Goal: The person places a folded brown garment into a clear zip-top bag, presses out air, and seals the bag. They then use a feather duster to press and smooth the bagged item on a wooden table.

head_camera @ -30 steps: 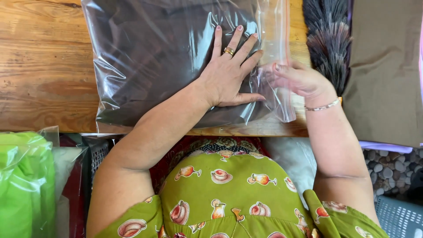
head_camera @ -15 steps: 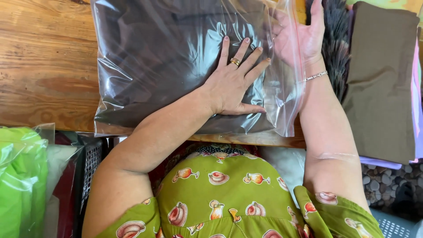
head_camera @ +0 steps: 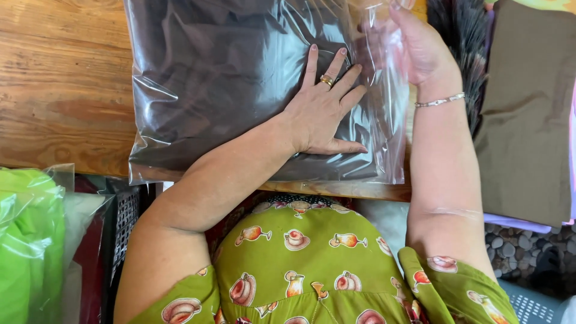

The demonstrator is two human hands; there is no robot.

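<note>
Pressing flat, the left hand (head_camera: pixel 321 111) stays spread on the clear bag (head_camera: pixel 240 90) of dark fabric on the wooden table (head_camera: pixel 60 90); the right hand (head_camera: pixel 420 51) has risen, pinching the bag's open edge.

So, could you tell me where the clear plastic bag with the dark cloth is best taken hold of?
Probably the empty right edge of the plastic bag, approached from the right: it is loose film past the cloth, where the right hand already is, while the left hand presses the middle flat.
</note>
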